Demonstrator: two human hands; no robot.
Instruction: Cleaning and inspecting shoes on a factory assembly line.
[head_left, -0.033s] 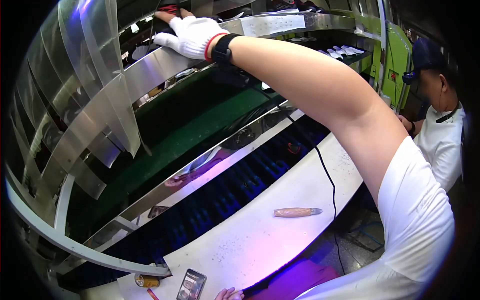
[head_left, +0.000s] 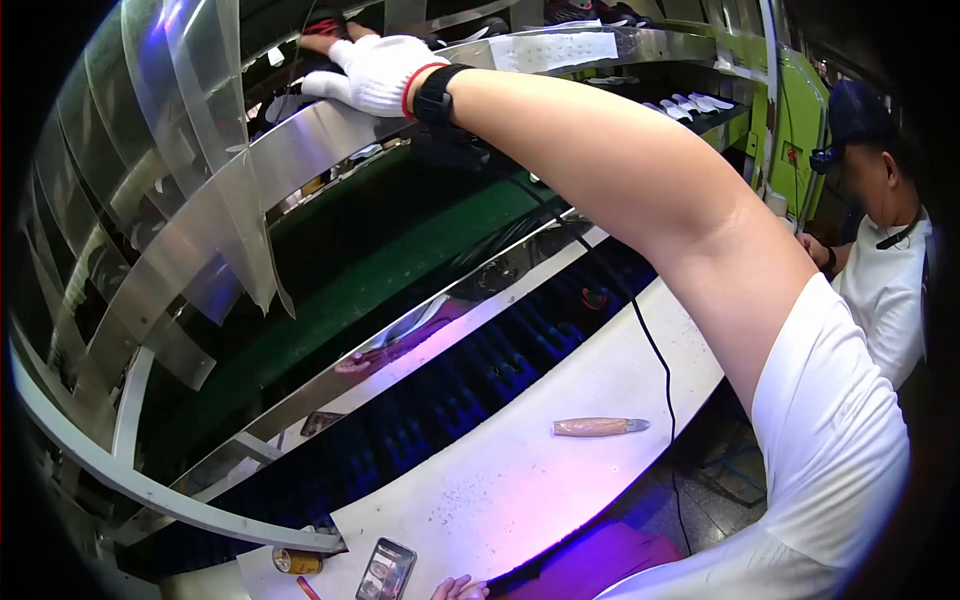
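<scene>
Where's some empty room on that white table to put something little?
On the white table, there's a patch between the phone and the tan-handled tool, with only dark specks. Another lies above the tool, left of the black cable. Crowded: the lower-left end, with can, red stick, phone and left hand.

Translucent hanging strips (head_left: 200, 110), left of the gloved fingers (head_left: 326, 86); violet-lit white worktop (head_left: 470, 500), well below them; tiled floor (head_left: 715, 515), lower right

Your glove (head_left: 385, 77) is white with red trim, your wristband (head_left: 437, 94) black, the shoe (head_left: 325, 24) red and black, the desk (head_left: 500, 490) white tinged pink.
</scene>
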